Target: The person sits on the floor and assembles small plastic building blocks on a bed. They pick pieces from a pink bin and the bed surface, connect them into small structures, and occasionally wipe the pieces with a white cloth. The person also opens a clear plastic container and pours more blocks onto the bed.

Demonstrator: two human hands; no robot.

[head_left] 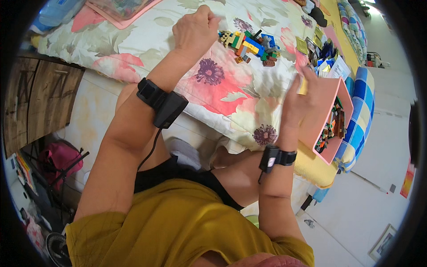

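On the floral quilt [240, 95] lies a cluster of coloured toy building bricks [251, 46], in yellow, blue, green, brown and grey. Just left of the cluster is my left hand [195, 29], its fingers curled closed; whatever they may hold is hidden. My right hand [303, 95] is at the right, beside a pink box [322, 107], and is smeared by motion. A small yellow patch [303, 86] shows between its thumb and fingers, but I cannot make out whether it is held. More loose bricks [332, 129] fill the tilted pink box.
Several gold and dark packets [322, 51] lie behind the pink box. A blue checked roll [362, 115] runs along its right side. At the far left are a pink tray [122, 22] and a clear blue container [55, 13]. A wooden cabinet [42, 98] stands left of the bed.
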